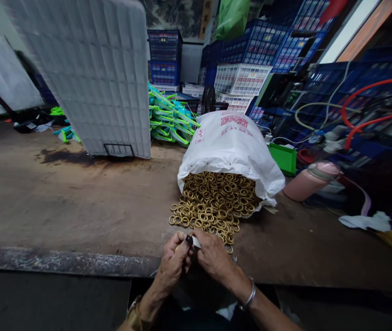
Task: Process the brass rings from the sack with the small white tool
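Observation:
Both hands meet over the table's front edge, just below a spill of brass-coloured rings (pixel 216 200). My right hand (pixel 213 255) is closed on a small tool (pixel 195 242) with a pale body and a dark end. The dark end touches the fingertips of my left hand (pixel 173 262), which are pinched together; what they hold is too small to make out. The rings pour from the open mouth of a white sack (pixel 228 142) with red print, lying on its side on the brown table (pixel 95 207).
A tall pale ribbed panel (pixel 106 78) stands at the back left, beside green and turquoise plastic pieces (pixel 170 117). To the right are a pink bottle (pixel 309 181), a green tray (pixel 282 158) and red hoses. Blue and white crates (pixel 242 78) are stacked behind.

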`<state>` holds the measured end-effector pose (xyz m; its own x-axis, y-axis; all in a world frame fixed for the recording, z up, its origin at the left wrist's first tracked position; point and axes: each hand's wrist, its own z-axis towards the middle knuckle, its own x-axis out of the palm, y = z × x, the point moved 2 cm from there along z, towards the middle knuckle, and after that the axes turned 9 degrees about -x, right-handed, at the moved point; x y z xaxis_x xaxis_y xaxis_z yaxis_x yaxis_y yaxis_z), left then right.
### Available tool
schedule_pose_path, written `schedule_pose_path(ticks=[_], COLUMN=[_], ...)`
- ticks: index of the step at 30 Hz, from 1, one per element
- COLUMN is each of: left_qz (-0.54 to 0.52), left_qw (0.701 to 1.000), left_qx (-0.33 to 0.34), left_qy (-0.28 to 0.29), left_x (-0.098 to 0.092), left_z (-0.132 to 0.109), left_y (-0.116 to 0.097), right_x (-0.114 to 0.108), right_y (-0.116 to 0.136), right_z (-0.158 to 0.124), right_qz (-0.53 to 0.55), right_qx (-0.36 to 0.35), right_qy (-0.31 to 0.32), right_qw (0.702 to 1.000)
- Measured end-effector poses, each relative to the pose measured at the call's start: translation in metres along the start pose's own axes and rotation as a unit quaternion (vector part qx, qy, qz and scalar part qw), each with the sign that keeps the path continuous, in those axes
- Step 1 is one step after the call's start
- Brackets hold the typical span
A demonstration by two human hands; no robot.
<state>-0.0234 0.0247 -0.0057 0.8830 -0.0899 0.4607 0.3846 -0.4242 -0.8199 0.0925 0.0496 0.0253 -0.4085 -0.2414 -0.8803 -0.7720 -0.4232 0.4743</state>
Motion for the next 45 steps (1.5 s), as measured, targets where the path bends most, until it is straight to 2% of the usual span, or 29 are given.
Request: schedule_pose_path(ticks=[6,9,12,15,19,24,30,34,36,38,40,45], left_qz=[0.01,-0.002,-0.021,-0.089,-0.143,-0.17,-0.258,-0.303,-0.298,-0.269,-0.216,-0.071], left_qw=[1.0,1.0,0.998,0.991,0.987,0.984,0.961,0.942,0.942,0.954,0.971,0.993], left_qx=[-0.002,-0.003,-0.02,-0.039,-0.037,-0.046,-0.099,-0.136,-0.142,-0.119,-0.085,-0.037], left_qy=[0.006,0.013,0.061,0.086,0.057,0.019,0.02,-0.041,-0.066,-0.058,-0.05,-0.092], left_x=[-0.002,-0.002,0.001,0.002,-0.005,-0.015,-0.028,-0.037,-0.038,-0.035,-0.03,-0.019], left_z=[-0.003,-0.012,-0.024,-0.028,-0.02,-0.016,-0.009,-0.001,0.0,0.001,0.002,0.008], left_y=[-0.002,-0.003,-0.004,-0.006,-0.009,-0.008,0.004,0.012,0.012,0.01,0.007,0.008], right_x=[0.003,0.003,0.0,-0.002,0.001,0.013,0.019,0.019,0.018,0.014,0.01,0.001], right_y=[0.0,-0.008,-0.018,-0.021,-0.015,-0.013,-0.01,-0.01,-0.012,-0.015,-0.015,-0.008], right_z=[0.002,0.007,0.015,0.025,0.041,0.054,0.054,0.051,0.049,0.046,0.042,0.02], right_qz=[-0.021,-0.079,-0.14,-0.155,-0.162,-0.181,-0.171,-0.173,-0.173,-0.165,-0.143,-0.048], right_qx=[-0.017,0.015,0.058,0.052,0.041,0.053,0.07,0.063,0.055,0.046,0.033,-0.027], right_qy=[0.02,0.032,0.03,0.001,-0.04,-0.032,-0.018,-0.046,-0.061,-0.068,-0.064,-0.072], right_qw=[0.999,0.996,0.988,0.987,0.985,0.982,0.983,0.982,0.982,0.983,0.987,0.996])
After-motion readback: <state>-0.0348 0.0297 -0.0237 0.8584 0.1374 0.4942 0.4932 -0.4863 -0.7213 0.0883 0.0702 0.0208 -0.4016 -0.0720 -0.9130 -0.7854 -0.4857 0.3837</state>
